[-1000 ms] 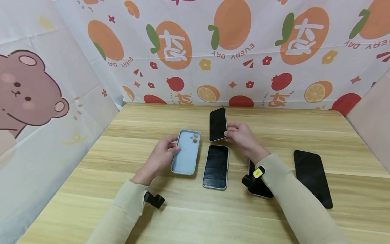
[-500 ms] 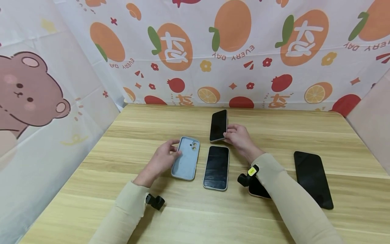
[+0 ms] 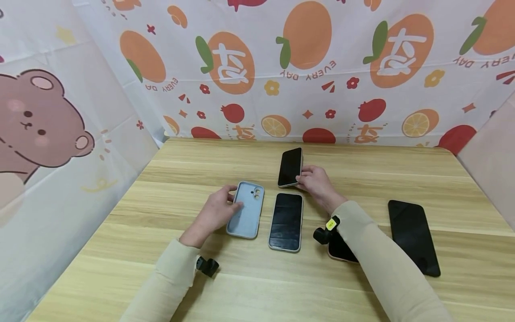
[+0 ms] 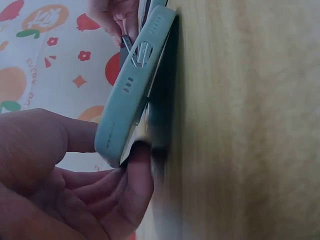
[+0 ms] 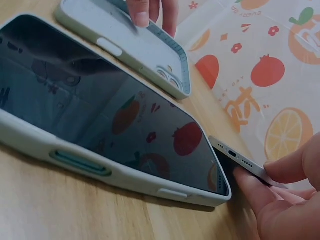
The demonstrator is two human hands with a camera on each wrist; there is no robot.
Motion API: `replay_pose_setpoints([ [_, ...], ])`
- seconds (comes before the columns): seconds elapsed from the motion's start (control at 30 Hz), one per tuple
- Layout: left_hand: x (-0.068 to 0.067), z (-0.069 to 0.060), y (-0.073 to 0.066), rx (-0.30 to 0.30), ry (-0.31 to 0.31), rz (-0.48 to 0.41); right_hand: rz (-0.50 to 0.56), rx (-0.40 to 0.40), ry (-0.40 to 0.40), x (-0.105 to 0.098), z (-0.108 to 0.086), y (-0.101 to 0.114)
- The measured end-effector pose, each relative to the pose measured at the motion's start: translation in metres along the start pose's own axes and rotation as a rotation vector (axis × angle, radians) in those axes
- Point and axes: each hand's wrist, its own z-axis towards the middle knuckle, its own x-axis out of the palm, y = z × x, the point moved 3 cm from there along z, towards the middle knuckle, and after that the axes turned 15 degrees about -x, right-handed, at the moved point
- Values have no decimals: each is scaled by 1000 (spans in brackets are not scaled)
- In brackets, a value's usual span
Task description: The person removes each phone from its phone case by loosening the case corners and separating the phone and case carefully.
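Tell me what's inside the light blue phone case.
The case shows bare inside, with its camera cutout visible. The thumb of the left hand covers a small patch near one long edge, hiding it.

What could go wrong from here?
1. The right hand pinches the raised phone near one end only, so it might pivot or slip, perhaps onto the phone in a case just nearer.
2. The left hand grips the tilted blue case at one edge; it could twist loose.
3. The right sleeve and wrist camera overhang another phone; lowering that arm may knock it.
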Motion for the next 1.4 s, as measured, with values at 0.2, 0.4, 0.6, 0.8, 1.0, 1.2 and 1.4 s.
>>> replay_pose_setpoints([
  [0.2,0,-3,-2,18,-36,78,-129,3,36,-3,0,3],
  [0.4,1,-2,-2,34,-61,171,-246,-15,54,-4,-3,5],
  [0.6,3,-4,-3,99,-119,249,-269,-13,77,-2,-7,8],
  [0.8,3,-10,-5,152,-194,285,-239,-26,85,0,-10,10],
  [1.0,4,-12,-6,190,-246,310,-232,-31,79,2,-13,13],
  [1.2,4,-16,-11,233,-328,342,-215,-51,79,0,-18,16],
  [1.4,7,-19,-22,230,-327,336,-236,-97,79,-1,-26,24],
])
